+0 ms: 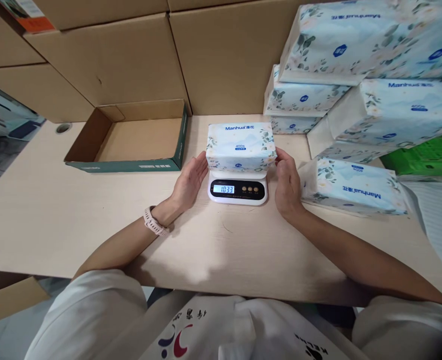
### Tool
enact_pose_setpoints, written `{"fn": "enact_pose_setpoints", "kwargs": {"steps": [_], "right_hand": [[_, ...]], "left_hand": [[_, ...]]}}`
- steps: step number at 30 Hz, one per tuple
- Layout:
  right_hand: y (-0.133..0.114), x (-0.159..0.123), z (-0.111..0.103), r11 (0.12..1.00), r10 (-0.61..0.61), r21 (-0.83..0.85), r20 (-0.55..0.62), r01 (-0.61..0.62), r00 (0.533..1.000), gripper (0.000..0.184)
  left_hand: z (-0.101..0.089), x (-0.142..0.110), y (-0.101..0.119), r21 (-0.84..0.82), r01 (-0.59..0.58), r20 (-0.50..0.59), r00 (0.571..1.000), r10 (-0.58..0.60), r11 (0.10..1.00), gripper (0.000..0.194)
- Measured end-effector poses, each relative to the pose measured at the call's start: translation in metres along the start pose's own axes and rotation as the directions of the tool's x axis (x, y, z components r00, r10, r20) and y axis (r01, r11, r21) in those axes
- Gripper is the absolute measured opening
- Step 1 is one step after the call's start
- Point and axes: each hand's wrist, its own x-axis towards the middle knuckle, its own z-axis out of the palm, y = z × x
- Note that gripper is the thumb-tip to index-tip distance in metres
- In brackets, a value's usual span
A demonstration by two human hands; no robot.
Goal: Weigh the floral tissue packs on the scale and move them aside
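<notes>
A pack of tissues (240, 145) in pale blue floral wrap rests on a white digital kitchen scale (239, 201), whose lit display appears to read 1033; a decimal point is hard to make out. At the pack's left side is my left hand (189, 182), fingers straight and together, palm turned to the pack, fingertips at its edge. My right hand (287, 182) is at the opposite side, fingers loosely bent, with the fingertips at the pack's right end and partly hidden. Neither hand visibly squeezes the pack, and the scale carries it.
Left of the scale lies a shallow open cardboard box (145, 138) with green outer sides. Several tissue packs (397, 110) are stacked on the right, with one pack (356, 187) close to my right wrist. Large cartons (239, 60) wall off the back of the table (205, 250). Green packs (427, 157) lie far right.
</notes>
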Motion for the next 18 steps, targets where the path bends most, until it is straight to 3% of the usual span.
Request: {"fn": "enact_pose_setpoints", "kwargs": {"steps": [7,11,14,18], "right_hand": [[-0.001,0.005,0.001,0.997,0.027,-0.081,0.105,-0.018,0.994,0.090],[-0.020,0.001,0.003,0.999,0.016,-0.043,0.138,-0.010,0.990,0.090],[-0.049,0.001,0.013,0.998,-0.061,0.022,0.196,0.058,0.979,0.086],[-0.091,0.024,0.058,0.988,-0.156,0.039,0.312,0.151,0.937,0.085]], "left_hand": [[0.024,0.000,0.004,-0.020,-0.087,0.051,0.995,0.088,0.996,0.065],[0.034,-0.007,0.016,0.025,-0.145,0.117,0.983,0.141,0.989,0.065],[0.034,-0.016,0.045,0.106,-0.310,0.121,0.947,0.298,0.945,0.056],[0.013,-0.019,0.101,0.206,-0.505,-0.059,0.849,0.526,0.838,0.040]]}}
